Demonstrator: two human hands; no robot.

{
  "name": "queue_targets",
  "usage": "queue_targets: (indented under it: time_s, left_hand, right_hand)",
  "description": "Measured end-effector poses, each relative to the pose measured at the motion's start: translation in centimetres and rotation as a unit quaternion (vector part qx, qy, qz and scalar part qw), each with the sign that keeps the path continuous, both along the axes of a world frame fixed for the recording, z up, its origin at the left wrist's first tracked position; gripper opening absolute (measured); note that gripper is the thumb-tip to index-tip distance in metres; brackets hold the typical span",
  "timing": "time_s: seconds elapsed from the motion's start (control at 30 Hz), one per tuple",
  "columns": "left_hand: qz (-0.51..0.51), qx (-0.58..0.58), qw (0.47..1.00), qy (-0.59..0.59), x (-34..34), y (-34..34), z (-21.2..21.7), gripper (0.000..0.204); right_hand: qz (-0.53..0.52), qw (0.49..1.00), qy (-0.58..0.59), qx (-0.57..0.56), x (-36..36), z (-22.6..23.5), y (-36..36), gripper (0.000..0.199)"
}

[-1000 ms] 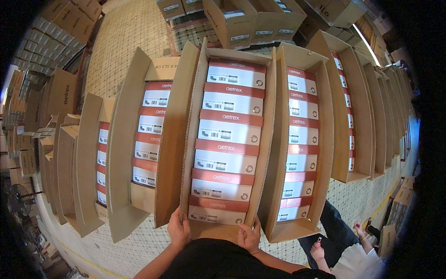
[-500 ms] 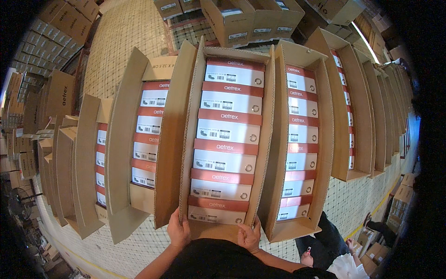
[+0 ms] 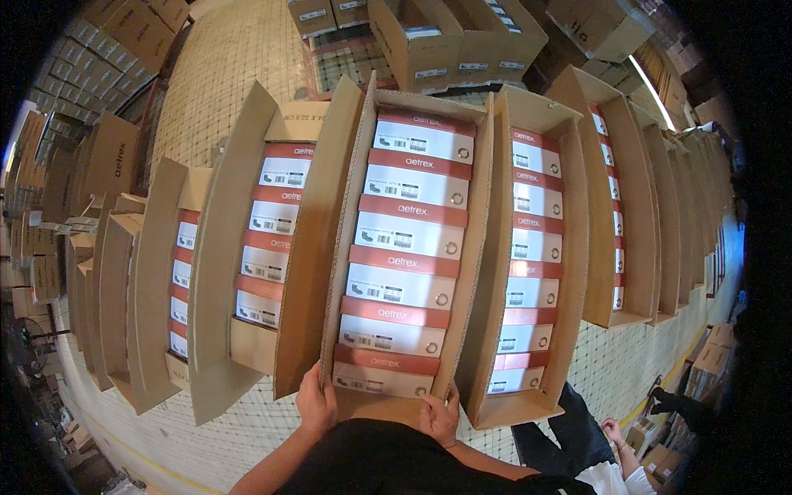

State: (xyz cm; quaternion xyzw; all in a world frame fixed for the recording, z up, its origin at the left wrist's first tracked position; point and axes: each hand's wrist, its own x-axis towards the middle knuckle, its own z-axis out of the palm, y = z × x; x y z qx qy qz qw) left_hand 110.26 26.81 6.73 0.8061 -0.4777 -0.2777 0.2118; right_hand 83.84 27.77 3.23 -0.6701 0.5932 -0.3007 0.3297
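A long open cardboard carton (image 3: 388,407) stands straight in front of me. Packed inside is a row of several shoe boxes (image 3: 396,285), white-fronted with red lids. At the carton's near left corner, my left hand (image 3: 317,403) is closed on the cardboard, its fingers partly hidden by the wall. My right hand (image 3: 440,417) grips the near right corner, with the thumb at the front edge and fingers against the side wall. The carton's flaps are raised.
Similar open cartons with shoe boxes stand close on the left (image 3: 256,345) and right (image 3: 513,406). A co-worker's legs (image 3: 569,433) and hand (image 3: 611,431) are at the lower right. Further cartons (image 3: 437,51) lie beyond, on a tiled floor (image 3: 239,54).
The view has shifted slightly, and the far end of the row appears further right and lower. Both my hands keep their hold on the carton. The co-worker at the lower right has moved.
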Motion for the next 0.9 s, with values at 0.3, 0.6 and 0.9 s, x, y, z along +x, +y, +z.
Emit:
queue_targets:
  time_s: [0.3,0.6,0.9]
  left_hand:
    - [0.0,-0.024,0.999,0.026,0.0,-0.1,0.0,0.047]
    - [-0.006,-0.225,0.974,0.0,5.9,1.4,0.9,0.038]
    - [-0.153,0.007,0.961,-0.231,20.7,-4.3,-9.7,0.048]
  right_hand:
    - [0.013,1.0,-0.005,0.022,-0.1,0.4,-0.2,0.024]
    - [0.0,0.997,0.015,0.072,0.6,2.5,-0.7,0.031]
    - [-0.097,0.98,0.171,-0.022,2.9,4.2,0.2,0.037]
